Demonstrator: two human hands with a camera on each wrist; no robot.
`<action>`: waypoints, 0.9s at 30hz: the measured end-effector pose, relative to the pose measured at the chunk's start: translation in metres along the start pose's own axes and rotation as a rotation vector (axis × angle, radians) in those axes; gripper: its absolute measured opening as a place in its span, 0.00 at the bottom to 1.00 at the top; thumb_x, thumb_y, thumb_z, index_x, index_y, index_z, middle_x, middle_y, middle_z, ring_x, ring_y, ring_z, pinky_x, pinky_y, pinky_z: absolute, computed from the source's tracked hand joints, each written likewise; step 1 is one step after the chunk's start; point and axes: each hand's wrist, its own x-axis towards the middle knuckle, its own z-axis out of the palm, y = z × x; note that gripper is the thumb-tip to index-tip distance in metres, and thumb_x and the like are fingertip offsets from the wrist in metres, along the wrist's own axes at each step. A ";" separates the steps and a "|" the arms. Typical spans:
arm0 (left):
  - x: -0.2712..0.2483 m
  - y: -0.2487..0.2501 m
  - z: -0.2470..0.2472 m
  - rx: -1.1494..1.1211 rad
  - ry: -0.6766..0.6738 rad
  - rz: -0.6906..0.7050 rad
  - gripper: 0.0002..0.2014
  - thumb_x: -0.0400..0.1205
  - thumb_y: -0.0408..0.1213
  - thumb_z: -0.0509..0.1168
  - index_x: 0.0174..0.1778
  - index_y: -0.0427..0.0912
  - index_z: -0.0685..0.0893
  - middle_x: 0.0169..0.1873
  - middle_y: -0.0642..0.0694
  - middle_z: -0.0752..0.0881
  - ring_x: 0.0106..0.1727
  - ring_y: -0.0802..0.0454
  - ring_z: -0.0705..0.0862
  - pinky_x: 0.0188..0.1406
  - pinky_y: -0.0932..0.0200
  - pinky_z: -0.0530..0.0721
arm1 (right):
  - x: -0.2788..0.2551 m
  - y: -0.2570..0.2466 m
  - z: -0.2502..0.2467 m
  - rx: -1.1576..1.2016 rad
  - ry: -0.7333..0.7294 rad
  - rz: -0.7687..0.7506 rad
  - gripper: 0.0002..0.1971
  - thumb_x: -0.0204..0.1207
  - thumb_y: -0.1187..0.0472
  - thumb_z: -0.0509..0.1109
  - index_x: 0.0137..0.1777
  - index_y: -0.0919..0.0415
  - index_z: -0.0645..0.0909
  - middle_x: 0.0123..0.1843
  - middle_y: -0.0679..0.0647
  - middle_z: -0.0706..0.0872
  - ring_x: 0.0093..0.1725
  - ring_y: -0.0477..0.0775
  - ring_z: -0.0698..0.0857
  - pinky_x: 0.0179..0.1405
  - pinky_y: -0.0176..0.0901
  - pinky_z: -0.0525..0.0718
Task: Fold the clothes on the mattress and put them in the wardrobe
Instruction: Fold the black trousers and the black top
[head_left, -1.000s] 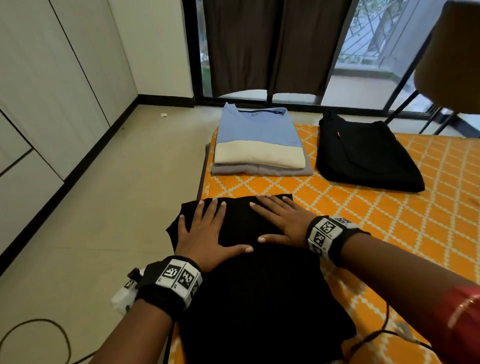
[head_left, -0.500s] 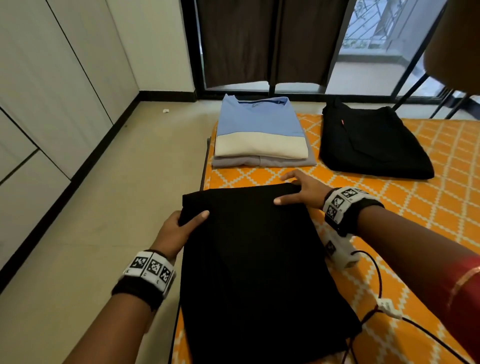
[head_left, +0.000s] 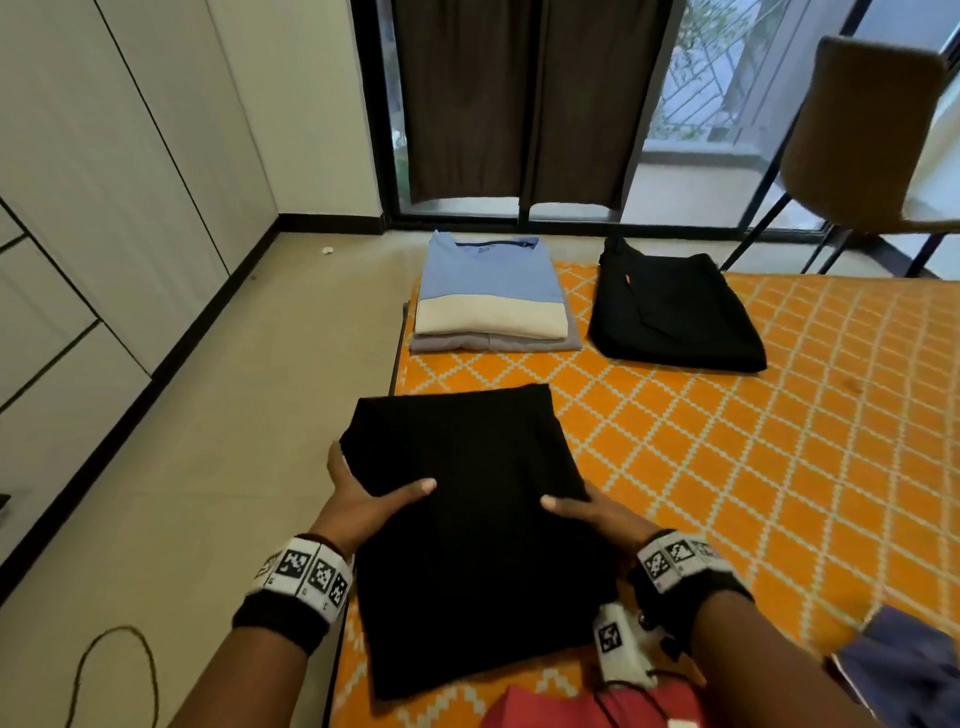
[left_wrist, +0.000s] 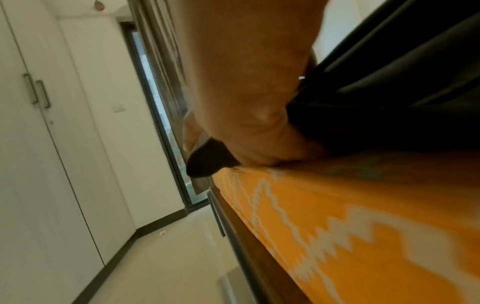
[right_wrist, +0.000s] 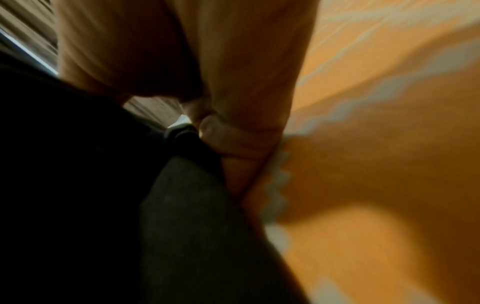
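A folded black garment (head_left: 467, 525) lies at the near left corner of the orange patterned mattress (head_left: 753, 467). My left hand (head_left: 363, 499) grips its left edge, thumb on top and fingers tucked under. My right hand (head_left: 592, 512) grips the right edge the same way. In the left wrist view the left hand (left_wrist: 249, 98) wedges between the black garment (left_wrist: 389, 86) and the mattress (left_wrist: 363, 216). The blurred right wrist view shows the right hand (right_wrist: 233, 102) beside the black garment (right_wrist: 103, 185). White wardrobe doors (head_left: 104, 182) line the left wall.
At the mattress's far end sit a blue-and-cream folded stack (head_left: 491, 296) and a folded black garment (head_left: 675, 317). A brown chair (head_left: 862, 140) stands at the back right. A cable (head_left: 114, 670) loops on the floor at left. Red (head_left: 561, 709) and blue (head_left: 904, 670) cloth lie nearest me.
Both hands stopped pressing flat on top of the black garment, moved to its far corners, then slid back along its sides and now grip the left and right edges.
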 end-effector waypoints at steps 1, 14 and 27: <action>-0.013 -0.001 0.002 0.061 -0.008 -0.002 0.75 0.53 0.57 0.86 0.83 0.61 0.34 0.82 0.45 0.62 0.79 0.41 0.68 0.77 0.40 0.69 | -0.008 0.005 0.005 -0.007 0.046 0.002 0.41 0.67 0.60 0.83 0.78 0.60 0.68 0.65 0.59 0.85 0.59 0.62 0.87 0.47 0.50 0.88; -0.112 0.019 0.010 0.431 0.045 0.334 0.63 0.68 0.37 0.82 0.85 0.60 0.40 0.80 0.38 0.58 0.79 0.39 0.66 0.76 0.44 0.68 | -0.096 -0.022 0.046 -0.277 0.233 -0.415 0.30 0.80 0.76 0.55 0.71 0.44 0.78 0.82 0.53 0.68 0.72 0.61 0.75 0.65 0.59 0.78; -0.214 0.062 -0.051 -0.293 -0.473 0.450 0.17 0.71 0.34 0.78 0.56 0.39 0.90 0.48 0.45 0.92 0.48 0.53 0.91 0.40 0.64 0.88 | -0.195 -0.079 0.027 0.027 -0.243 -0.252 0.27 0.68 0.90 0.61 0.64 0.70 0.79 0.54 0.63 0.89 0.51 0.59 0.90 0.45 0.45 0.90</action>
